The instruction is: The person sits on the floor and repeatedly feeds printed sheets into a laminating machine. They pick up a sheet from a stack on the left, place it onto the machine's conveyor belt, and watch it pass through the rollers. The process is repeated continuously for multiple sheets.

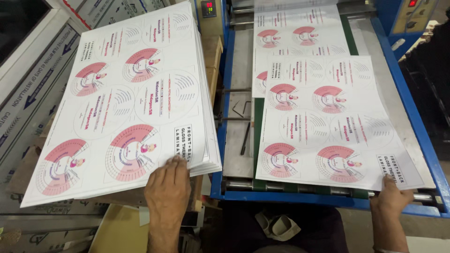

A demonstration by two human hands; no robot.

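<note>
Left hand (167, 186) lies flat with fingers spread on the near corner of the big stack of printed sheets (122, 103), at 9 o'clock. Right hand (390, 197) pinches the near edge of a single printed sheet (328, 126) on the blue machine bed (412, 117), at 3 o'clock. Between them lies a small hex key (245, 138).

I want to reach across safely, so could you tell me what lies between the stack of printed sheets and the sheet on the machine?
In the head view, a bare grey metal plate with a dark pen-like tool and a hex key.
</note>
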